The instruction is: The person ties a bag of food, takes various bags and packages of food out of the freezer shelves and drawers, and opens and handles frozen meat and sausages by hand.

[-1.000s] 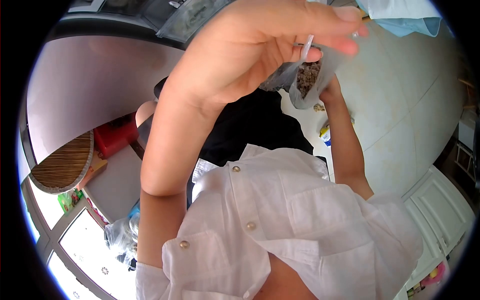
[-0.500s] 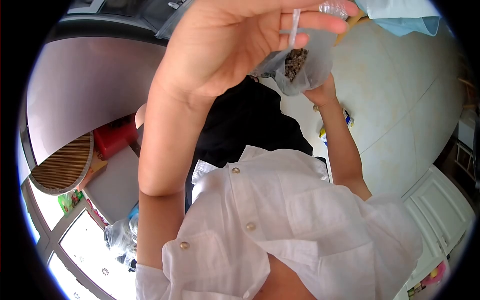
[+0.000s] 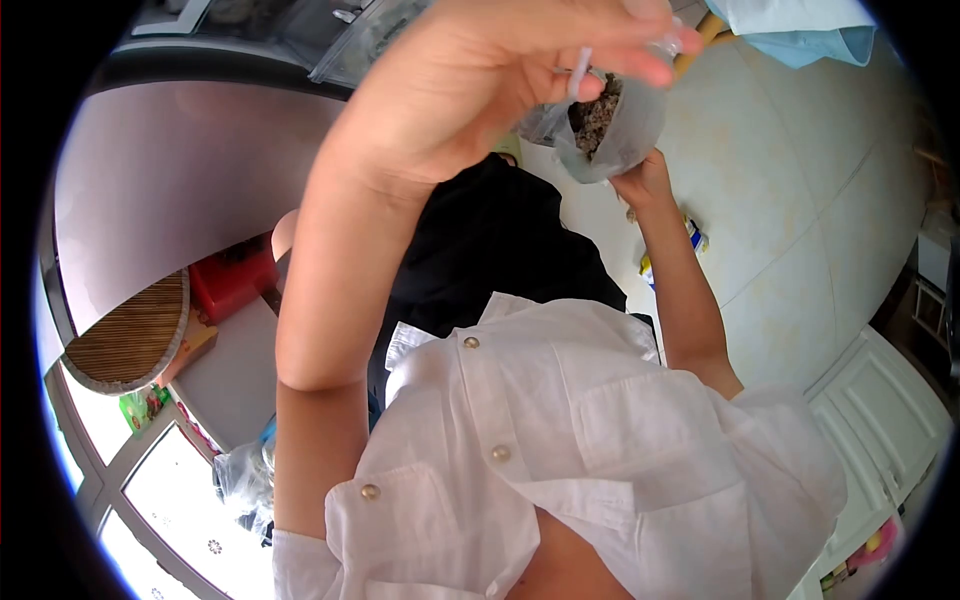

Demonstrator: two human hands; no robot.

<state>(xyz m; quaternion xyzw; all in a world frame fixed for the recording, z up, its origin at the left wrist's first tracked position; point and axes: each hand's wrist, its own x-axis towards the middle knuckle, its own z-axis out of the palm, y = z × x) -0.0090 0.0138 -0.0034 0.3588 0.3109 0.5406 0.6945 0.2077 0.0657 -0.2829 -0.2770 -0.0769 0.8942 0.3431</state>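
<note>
Item, your left hand (image 3: 520, 65): raised above the bag, its fingers (image 3: 640, 66) somewhat spread and blurred, a translucent strip (image 3: 579, 76) crossing the lowest; whether they pinched anything, you could not tell.

Item, one translucent plastic bag (image 3: 628, 140): below the left fingers, mouth open, part-filled with dark brown crumbly matter (image 3: 595, 125).

Item, your right hand (image 3: 645, 182): against the bag's lower side, fingers mostly hidden; their grip could not be told.

Item, one yellow-and-blue packet (image 3: 697, 237): on the pale floor (image 3: 790, 180), partly behind your forearm, beyond the right fingers.

Item, light blue cloth (image 3: 830, 47): to the right of the left fingertips, apart.
</note>
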